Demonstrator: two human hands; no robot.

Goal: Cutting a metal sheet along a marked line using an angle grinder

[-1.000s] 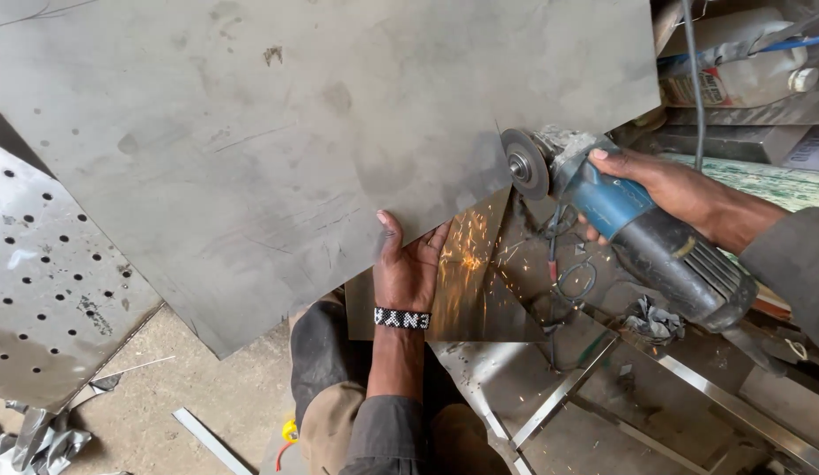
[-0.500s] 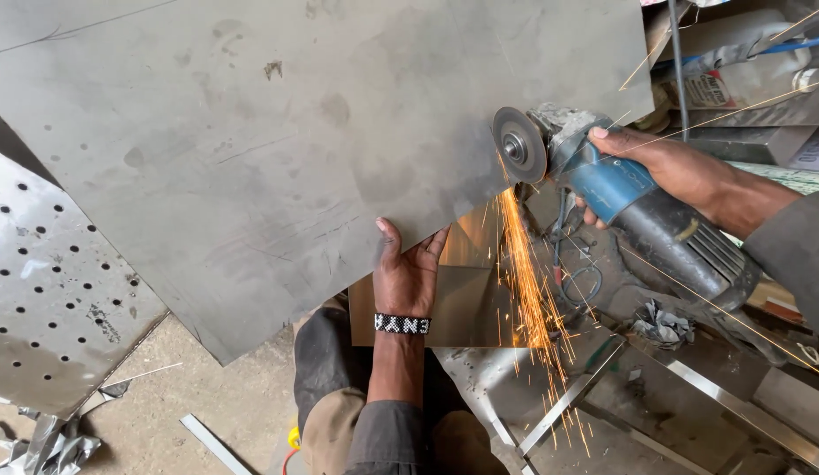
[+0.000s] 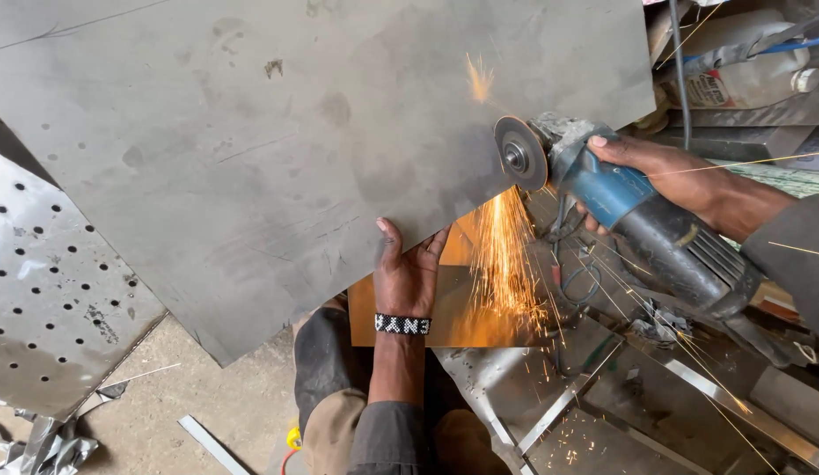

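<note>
We look down at a large flat sheet of dull grey metal (image 3: 277,149) that fills the upper left of the view, its lower edge running diagonally toward the right. Our right hand (image 3: 669,180) has its fingers wrapped tight around the blue-and-black body of an angle grinder (image 3: 638,220), whose round grey disc (image 3: 520,154) meets the sheet's right-hand edge. Orange sparks (image 3: 502,264) pour downward from that contact (a few also fly up over the sheet's face). Our left hand (image 3: 408,273) sits under the lower edge of the sheet, fingers spread and pressed flat against it with the thumb on top, pinching the edge rather than closing into a fist; a black-and-white beaded wristband (image 3: 402,325) circles the wrist. To the lower left lies a shiny perforated steel panel (image 3: 53,290), partly tucked beneath the grey sheet. Bright steel strips and framing (image 3: 559,405) lie below the grinder, and a white plastic bottle (image 3: 748,70) lies on its side at the upper right.
</note>
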